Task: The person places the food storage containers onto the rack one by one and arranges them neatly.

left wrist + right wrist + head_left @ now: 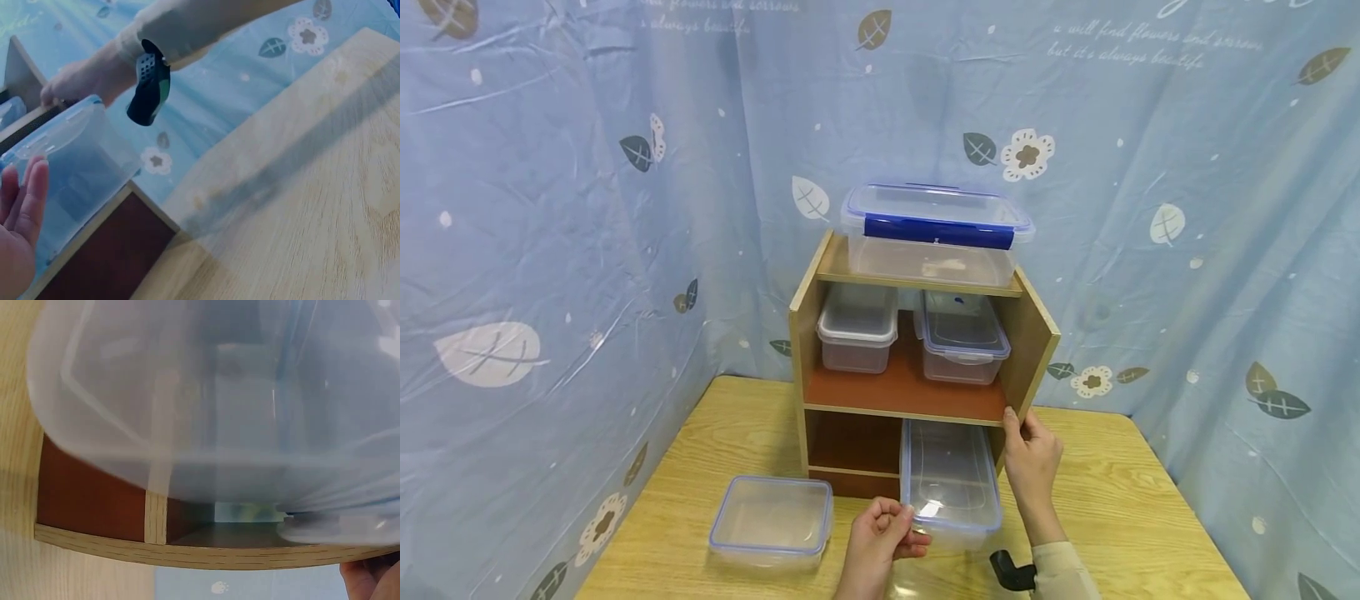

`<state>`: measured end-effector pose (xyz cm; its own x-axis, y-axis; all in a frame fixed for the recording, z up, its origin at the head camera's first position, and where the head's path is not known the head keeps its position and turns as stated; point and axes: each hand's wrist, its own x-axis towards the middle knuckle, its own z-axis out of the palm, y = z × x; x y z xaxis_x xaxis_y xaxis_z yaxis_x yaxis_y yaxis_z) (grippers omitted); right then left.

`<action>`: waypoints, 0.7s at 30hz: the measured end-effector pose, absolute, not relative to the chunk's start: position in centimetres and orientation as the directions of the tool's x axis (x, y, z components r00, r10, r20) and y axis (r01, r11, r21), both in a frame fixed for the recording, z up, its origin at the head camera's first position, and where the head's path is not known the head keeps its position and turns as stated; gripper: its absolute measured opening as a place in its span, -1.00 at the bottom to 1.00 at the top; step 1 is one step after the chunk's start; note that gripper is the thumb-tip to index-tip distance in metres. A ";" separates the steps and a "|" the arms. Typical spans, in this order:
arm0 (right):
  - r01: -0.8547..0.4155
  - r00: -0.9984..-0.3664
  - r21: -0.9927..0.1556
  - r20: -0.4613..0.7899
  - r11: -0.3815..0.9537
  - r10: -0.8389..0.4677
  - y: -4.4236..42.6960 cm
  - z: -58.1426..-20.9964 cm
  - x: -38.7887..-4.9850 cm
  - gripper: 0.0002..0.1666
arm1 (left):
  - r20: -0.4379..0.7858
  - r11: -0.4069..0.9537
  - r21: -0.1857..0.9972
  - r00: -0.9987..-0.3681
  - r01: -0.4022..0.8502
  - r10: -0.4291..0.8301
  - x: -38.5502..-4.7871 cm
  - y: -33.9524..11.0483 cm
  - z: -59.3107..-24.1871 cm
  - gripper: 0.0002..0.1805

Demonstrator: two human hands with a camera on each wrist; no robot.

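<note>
A small wooden shelf unit (917,414) stands on the table, and my right hand (1032,457) grips the front edge of its right side panel. From the lower right compartment, a clear lidded container (951,475) with a light blue rim sticks out toward me. At its front left corner is my left hand (880,542), thumb near the lid's corner. In the left wrist view the left fingers (31,200) look fairly straight beside the container's front. The right wrist view has the container's clear wall (187,412) close up, with the right fingers (362,578) at the panel edge.
Another blue-rimmed container (771,517) sits on the table (700,450), left of the unit. On the middle shelf are a white-lidded box (857,329) and a blue-rimmed box (964,337). A large box with a blue latch (936,233) rests on top. Patterned curtains (1112,208) surround the table.
</note>
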<state>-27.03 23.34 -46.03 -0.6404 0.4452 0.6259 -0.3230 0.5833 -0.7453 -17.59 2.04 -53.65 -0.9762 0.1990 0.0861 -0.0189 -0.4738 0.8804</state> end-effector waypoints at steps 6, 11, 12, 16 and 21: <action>-0.325 -0.644 -0.749 0.623 0.578 0.444 23.5 -45.9 -27.0 -0.82 | 0.044 -0.443 0.895 -0.981 -0.046 0.191 -17.2 2.4 -53.6 -0.69; -0.326 -0.645 -0.751 0.620 0.574 0.446 23.5 -45.9 -27.0 -0.82 | 0.130 -0.343 0.936 -0.985 0.083 0.115 -16.3 2.7 -53.2 -0.58; -0.328 -0.645 -0.753 0.620 0.571 0.448 23.5 -45.9 -26.9 -0.82 | 0.154 -0.319 0.941 -0.983 0.114 0.104 -16.1 2.7 -53.1 -0.57; -0.328 -0.646 -0.756 0.617 0.566 0.449 23.5 -45.9 -26.9 -0.83 | 0.207 -0.253 0.951 -0.973 0.177 0.098 -15.9 2.9 -52.8 -0.56; -0.326 -0.650 -0.755 0.616 0.569 0.445 23.5 -45.9 -27.0 -0.83 | 0.209 -0.238 0.956 -0.969 0.174 0.131 -16.1 2.9 -53.0 -0.54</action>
